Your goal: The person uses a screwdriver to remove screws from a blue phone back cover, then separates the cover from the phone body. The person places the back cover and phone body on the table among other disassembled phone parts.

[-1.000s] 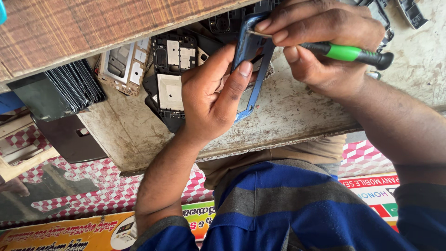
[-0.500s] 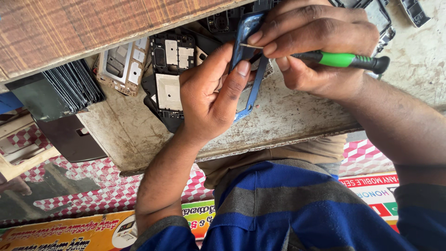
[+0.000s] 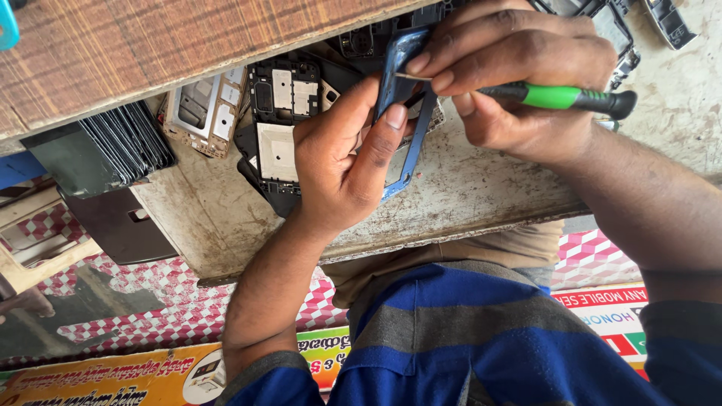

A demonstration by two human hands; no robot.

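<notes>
fingers of the left hand (image 3: 338, 162) grip a blue phone frame (image 3: 402, 113); the right hand (image 3: 519, 83) clasps a green screwdriver (image 3: 560, 96), tip at the frame, prying apparently unfinished.

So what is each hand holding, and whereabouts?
Left hand grips the blue plastic phone frame by its long side edges; right hand pinches the green-and-black-handled screwdriver near its front.

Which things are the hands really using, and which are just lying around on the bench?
In use:
- blue phone frame, held by the left hand
- green-handled screwdriver, gripped by the right hand, tip at the frame

Lying about:
- black phone body with metal shields
- silver phone frame
- stack of dark thin panels
- dark flat plate
- phone parts at the bench's far corner
</notes>
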